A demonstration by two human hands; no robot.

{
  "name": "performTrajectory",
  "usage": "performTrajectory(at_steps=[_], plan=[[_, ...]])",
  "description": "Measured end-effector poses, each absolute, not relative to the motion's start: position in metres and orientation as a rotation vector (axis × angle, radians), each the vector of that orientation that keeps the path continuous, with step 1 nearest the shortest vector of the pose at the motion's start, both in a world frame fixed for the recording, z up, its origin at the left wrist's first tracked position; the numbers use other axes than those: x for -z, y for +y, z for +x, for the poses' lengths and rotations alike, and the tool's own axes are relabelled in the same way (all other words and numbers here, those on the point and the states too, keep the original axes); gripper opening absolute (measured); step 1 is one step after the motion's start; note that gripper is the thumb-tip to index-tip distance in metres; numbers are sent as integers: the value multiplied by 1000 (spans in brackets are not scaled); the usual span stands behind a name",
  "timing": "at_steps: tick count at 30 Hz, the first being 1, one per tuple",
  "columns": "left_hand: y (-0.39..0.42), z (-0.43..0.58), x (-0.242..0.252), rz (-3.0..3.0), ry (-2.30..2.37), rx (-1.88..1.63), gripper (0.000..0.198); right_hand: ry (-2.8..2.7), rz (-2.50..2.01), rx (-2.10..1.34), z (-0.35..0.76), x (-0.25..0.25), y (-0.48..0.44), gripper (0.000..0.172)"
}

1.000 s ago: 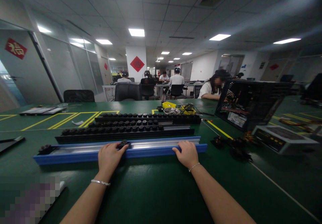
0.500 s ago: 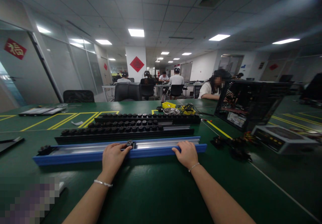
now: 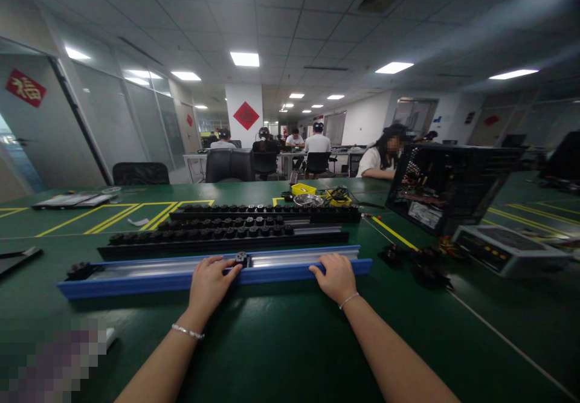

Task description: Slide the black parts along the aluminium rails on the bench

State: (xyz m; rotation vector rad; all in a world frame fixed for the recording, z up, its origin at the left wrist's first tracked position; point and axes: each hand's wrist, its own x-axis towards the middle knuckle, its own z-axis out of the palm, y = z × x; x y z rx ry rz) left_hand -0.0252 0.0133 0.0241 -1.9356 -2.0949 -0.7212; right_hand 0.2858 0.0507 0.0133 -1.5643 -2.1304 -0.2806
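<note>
Black block (image 3: pixel 241 259) had slid rightward inside blue channel (image 3: pixel 131 285), left hand (image 3: pixel 211 280) pinching it; right hand (image 3: pixel 336 275) gripped channel's edge; yellow bin (image 3: pixel 342 202) beyond held dark cables (image 3: pixel 337 193).

The rail (image 3: pixel 276 275) is made long and straight, with two blue walls and a silvery channel between them. It is laid flat across the green table (image 3: pixel 272 342), its open side turned upward. In the channel a small black block (image 3: pixel 242 259) is placed, a little to the right of the rail's middle; its knobby top can be seen above the front wall, while its lower part is hidden. At the left end, black pieces (image 3: pixel 79 270) are seated between the walls.
</note>
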Motion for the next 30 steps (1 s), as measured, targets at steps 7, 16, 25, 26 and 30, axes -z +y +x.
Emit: performTrajectory(at_steps=[7, 16, 25, 26, 30], plan=[[12, -18, -24, -2062, -2038, 776, 38, -2131, -1560, 289, 286, -13, 51, 31], [12, -11, -21, -2215, -1874, 851, 36, -2121, -1559, 260, 286, -13, 51, 31], [10, -1, -19, -2340, -1772, 857, 37, -2115, -1539, 288, 286, -12, 51, 29], [9, 0, -19, -2353, -1766, 851, 38, -2108, -1525, 275, 286, -12, 50, 28], [8, 6, -17, -2393, -1728, 832, 39, -2078, -1453, 198, 280, -15, 48, 26]])
